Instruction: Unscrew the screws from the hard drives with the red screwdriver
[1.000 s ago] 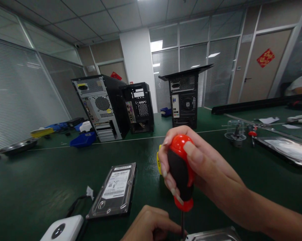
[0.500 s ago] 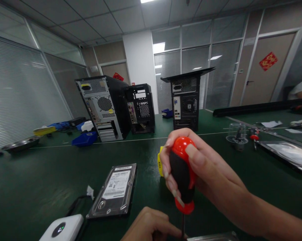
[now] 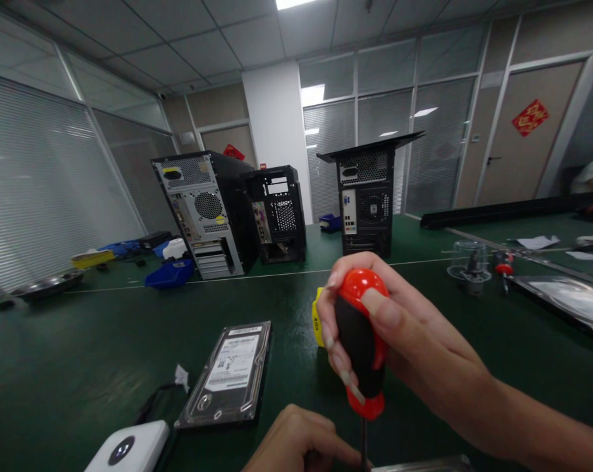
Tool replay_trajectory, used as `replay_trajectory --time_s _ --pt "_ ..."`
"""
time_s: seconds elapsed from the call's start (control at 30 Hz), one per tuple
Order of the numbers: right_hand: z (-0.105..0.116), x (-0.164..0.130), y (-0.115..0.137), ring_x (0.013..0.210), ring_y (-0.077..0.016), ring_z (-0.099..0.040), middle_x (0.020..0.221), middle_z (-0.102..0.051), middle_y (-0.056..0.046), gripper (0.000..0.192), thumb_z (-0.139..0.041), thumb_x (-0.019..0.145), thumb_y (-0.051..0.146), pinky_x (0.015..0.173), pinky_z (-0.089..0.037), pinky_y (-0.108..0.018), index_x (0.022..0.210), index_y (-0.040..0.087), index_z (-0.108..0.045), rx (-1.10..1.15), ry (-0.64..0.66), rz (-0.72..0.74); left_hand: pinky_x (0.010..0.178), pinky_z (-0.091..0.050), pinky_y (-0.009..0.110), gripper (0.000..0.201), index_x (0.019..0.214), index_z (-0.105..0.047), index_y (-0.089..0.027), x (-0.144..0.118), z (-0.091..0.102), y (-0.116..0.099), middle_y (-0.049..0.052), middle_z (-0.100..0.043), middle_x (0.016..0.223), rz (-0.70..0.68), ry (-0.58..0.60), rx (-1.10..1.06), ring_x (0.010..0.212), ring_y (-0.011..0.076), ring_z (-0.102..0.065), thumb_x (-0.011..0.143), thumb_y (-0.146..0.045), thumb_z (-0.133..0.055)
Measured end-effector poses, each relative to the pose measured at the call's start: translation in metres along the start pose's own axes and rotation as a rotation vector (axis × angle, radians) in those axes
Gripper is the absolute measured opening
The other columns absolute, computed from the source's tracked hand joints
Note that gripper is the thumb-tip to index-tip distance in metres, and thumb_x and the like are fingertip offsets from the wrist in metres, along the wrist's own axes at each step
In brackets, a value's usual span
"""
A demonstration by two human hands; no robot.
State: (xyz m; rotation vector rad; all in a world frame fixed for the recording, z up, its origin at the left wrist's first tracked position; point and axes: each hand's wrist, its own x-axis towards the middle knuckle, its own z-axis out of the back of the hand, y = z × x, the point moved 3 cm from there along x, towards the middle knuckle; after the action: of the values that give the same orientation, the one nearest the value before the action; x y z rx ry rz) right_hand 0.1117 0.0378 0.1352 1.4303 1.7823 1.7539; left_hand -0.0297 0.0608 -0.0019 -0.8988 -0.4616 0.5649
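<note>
Right hand (image 3: 399, 341) grips screwdriver (image 3: 359, 347) upright.

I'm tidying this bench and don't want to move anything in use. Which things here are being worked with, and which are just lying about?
In use:
screwdriver, gripped by the right hand
left hand, beside its shaft
metal piece at the tip

Lying about:
hard drive
white device
three computer cases
blue bin

The room is enclosed by glass partitions (image 3: 375, 105) (blinds lowered), topped by a tiled ceiling (image 3: 203, 33), and furnished with a green tabletop (image 3: 55, 367).
</note>
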Motion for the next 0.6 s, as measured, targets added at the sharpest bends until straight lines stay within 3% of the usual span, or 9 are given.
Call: replay_trajectory --time_s 0.13,0.27,0.33,0.6 --pt "0.0004 -0.0001 -0.001 0.069 -0.0062 -0.053 0.086 -0.055 0.005 0.02 -0.055 0.095 0.046 0.059 -0.047 -0.015 0.104 0.028 -0.054 0.001 -0.009 -0.008 0.046 -0.019 0.023 0.059 0.095 -0.081 -0.016 -0.002 -0.0007 0.0021 -0.006 -0.034 0.049 -0.002 0.0 0.002 0.044 0.0065 -0.03 0.081 -0.069 -0.06" --pt "0.0004 -0.0002 -0.0007 0.068 -0.0064 -0.053 0.086 -0.055 0.005 0.02 -0.056 0.095 0.047 0.059 -0.047 -0.015 0.104 0.028 -0.054 -0.016 0.006 0.013 0.046 -0.019 0.022 0.029 0.093 -0.081 -0.014 -0.0033 -0.0028 0.0017 -0.006 -0.035 0.051 -0.033 -0.04 0.005 0.044 0.0054 -0.029 0.079 -0.038 -0.072" --pt "0.0008 0.0 -0.0004 0.069 -0.0065 -0.054 0.086 -0.055 0.005 0.02 -0.055 0.095 0.046 0.06 -0.047 -0.015 0.103 0.028 -0.054 -0.017 0.005 0.024 0.046 -0.019 0.021 0.023 0.094 -0.08 -0.014 -0.0038 -0.0039 0.0007 -0.006 -0.037 0.053 -0.03 -0.046 0.023 0.044 0.0051 -0.03 0.077 -0.027 -0.072" --pt "0.0007 -0.0002 0.0005 0.068 -0.0067 -0.054 0.085 -0.055 0.004 0.019 -0.055 0.096 0.045 0.059 -0.047 -0.015 0.103 0.028 -0.053 -0.023 0.002 0.023 0.044 -0.019 0.02 0.023 0.093 -0.081 -0.016 -0.0042 -0.0024 -0.0044 -0.006 -0.035 0.052 -0.032 -0.059 0.059 0.045 0.0059 -0.031 0.076 -0.028 -0.071"
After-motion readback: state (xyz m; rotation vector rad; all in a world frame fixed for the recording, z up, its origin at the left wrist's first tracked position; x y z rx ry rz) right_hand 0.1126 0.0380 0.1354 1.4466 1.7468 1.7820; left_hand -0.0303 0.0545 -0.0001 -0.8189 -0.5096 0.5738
